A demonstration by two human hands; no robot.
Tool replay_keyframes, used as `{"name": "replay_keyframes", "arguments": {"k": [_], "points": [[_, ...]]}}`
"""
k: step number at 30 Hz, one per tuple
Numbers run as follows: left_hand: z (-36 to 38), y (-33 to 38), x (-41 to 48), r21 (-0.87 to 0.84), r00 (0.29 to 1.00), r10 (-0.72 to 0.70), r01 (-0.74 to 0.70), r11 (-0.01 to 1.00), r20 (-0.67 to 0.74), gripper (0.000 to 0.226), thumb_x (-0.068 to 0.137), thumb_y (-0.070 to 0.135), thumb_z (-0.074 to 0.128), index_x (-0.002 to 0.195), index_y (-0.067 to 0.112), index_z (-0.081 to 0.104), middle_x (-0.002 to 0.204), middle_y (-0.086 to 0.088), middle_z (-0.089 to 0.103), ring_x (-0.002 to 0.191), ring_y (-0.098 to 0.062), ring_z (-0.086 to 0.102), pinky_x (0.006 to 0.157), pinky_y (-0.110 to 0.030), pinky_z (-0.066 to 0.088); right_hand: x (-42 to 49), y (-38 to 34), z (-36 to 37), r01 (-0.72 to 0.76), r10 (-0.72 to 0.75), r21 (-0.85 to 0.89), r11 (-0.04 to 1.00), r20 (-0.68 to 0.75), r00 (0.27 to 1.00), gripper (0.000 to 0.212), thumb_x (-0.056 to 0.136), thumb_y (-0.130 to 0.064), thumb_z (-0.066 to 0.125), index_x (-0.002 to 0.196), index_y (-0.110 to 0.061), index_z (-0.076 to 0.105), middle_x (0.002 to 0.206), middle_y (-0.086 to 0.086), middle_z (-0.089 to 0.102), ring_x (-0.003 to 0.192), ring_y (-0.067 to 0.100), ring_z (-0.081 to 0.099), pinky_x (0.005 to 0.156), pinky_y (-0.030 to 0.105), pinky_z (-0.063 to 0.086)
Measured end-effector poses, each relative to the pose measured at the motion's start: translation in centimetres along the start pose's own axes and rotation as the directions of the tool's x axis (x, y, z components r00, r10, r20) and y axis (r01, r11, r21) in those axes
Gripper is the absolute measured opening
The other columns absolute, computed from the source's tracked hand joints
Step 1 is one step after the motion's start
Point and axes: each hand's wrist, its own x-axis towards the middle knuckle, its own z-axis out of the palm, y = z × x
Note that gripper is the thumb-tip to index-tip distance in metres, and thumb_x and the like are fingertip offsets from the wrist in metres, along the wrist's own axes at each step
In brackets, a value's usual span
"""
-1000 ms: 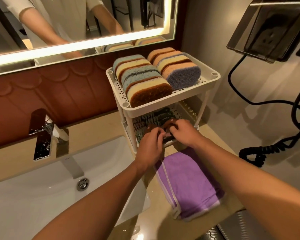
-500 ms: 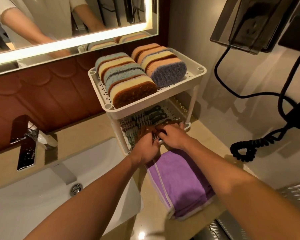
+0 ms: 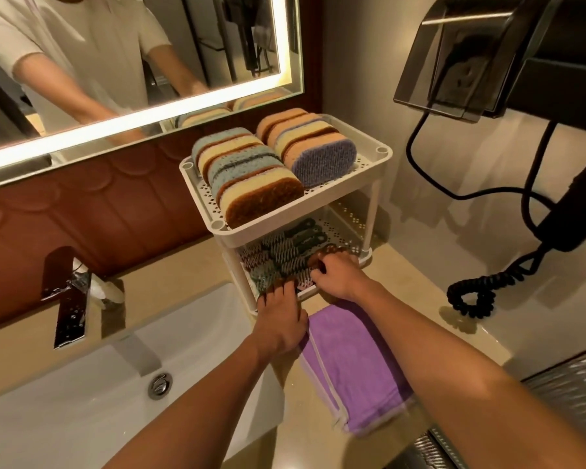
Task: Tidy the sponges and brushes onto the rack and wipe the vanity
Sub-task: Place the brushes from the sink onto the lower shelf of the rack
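Note:
A white two-tier rack stands on the vanity right of the sink. Several striped sponges stand on edge in two rows on its top tier. Several brushes with dark handles lie side by side on the lower tier. My right hand curls around a brown-handled brush at the front right of that tier. My left hand is at the tier's front edge, fingers stretched out with the tips on the bristles. A folded purple cloth lies on the counter just in front of the rack.
A white sink with a chrome tap fills the left. A lit mirror hangs behind. On the right wall hangs a black hair dryer with its coiled cord on the counter. A dark holder is mounted above.
Both hands pushed the brush further onto the lower tier. My left hand's fingers went from curled to stretched flat on the bristles. The view shifted slightly.

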Motion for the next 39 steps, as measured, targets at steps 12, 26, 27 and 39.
{"name": "replay_keyframes", "arguments": {"k": [12,26,27,39], "points": [[0.3,-0.3,-0.3,0.062,0.996,0.019,-0.013,0.998,-0.086,0.035,0.096,0.036,0.053,0.125,0.018,0.044,0.124,-0.008,0.054,0.113,-0.027,0.05,0.107,-0.038,0.038,-1.8,0.3,-0.8,0.048,-0.049,-0.018,0.999,-0.085,0.995,0.028,0.099,-0.038,0.057,0.119,-0.024,0.07,0.122,0.005,0.063,0.125,0.026,0.044,0.109,0.043,0.036],[0.1,-0.6,-2.1,0.113,0.994,0.069,-0.059,0.992,-0.085,0.061,0.09,0.042,0.059,0.141,0.017,0.038,0.14,-0.005,0.041,0.125,-0.024,0.038,0.115,-0.036,0.034,-4.2,-1.2,-1.6,0.1,-0.095,-0.098,0.99,0.061,0.994,0.038,0.096,-0.037,0.058,0.132,-0.028,0.061,0.136,0.002,0.053,0.132,0.028,0.037,0.114,0.043,0.03],[0.1,-0.8,-2.4,0.108,0.991,0.094,-0.084,0.991,-0.09,0.064,0.091,0.045,0.058,0.144,0.017,0.036,0.142,-0.005,0.04,0.127,-0.023,0.036,0.117,-0.036,0.032,-4.6,-1.3,-1.6,0.112,-0.105,-0.108,0.988,0.066,0.992,0.042,0.095,-0.037,0.058,0.136,-0.028,0.059,0.137,0.003,0.051,0.133,0.028,0.037,0.115,0.043,0.029],[-0.7,-2.7,-7.6,0.068,0.981,0.192,-0.19,0.979,-0.03,0.069,0.099,0.042,0.05,0.157,0.016,0.022,0.167,-0.007,0.014,0.155,-0.031,0.007,0.124,-0.035,0.002,-10.7,-5.0,3.1,0.14,-0.148,-0.127,0.982,-0.051,0.988,0.06,0.096,-0.026,0.055,0.153,-0.024,0.035,0.157,0.005,0.031,0.145,0.027,0.025,0.122,0.041,0.021]]}}
